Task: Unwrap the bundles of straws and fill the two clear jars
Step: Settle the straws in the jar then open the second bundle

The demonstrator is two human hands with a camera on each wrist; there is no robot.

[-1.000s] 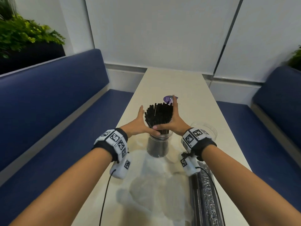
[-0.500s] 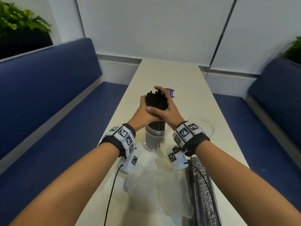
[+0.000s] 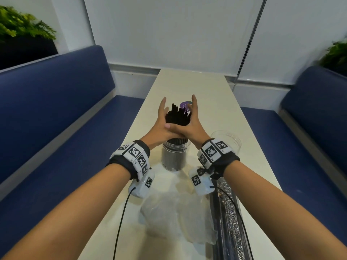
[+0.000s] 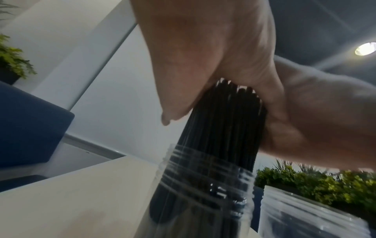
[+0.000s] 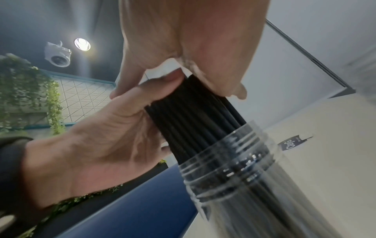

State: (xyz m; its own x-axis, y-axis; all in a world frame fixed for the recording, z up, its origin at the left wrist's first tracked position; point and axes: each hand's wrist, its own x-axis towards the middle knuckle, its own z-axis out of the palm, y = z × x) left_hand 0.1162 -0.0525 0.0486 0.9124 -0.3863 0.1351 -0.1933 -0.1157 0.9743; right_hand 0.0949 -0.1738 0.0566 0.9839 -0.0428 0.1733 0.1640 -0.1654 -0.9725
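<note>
A clear jar point(image 3: 174, 158) stands mid-table, packed with black straws point(image 3: 178, 117) whose uneven tops stick well above its rim. My left hand point(image 3: 161, 117) and right hand point(image 3: 194, 117) cup the bundle from either side, palms pressing it, fingers straight and pointing up, thumbs crossed in front. The left wrist view has the left hand point(image 4: 203, 48) against the straws point(image 4: 223, 120) above the jar point(image 4: 203, 193). From the right wrist, the right hand point(image 5: 193, 40) meets the straws point(image 5: 193, 116) over the jar's threaded neck point(image 5: 234, 161). A second clear jar point(image 3: 231, 141) stands empty behind my right wrist.
Crumpled clear plastic wrap point(image 3: 178, 218) lies on the white table point(image 3: 206, 94) near me. A wrapped bundle of straws point(image 3: 229, 222) lies along the table's right near edge. A purple sticker point(image 3: 185, 105) sits beyond the straws. Blue benches point(image 3: 56, 109) flank the table.
Half a second ago both hands were clasped over the straw tops. Now the fingers have straightened upward, uncovering the tops, and the palms stay against the bundle's sides.
</note>
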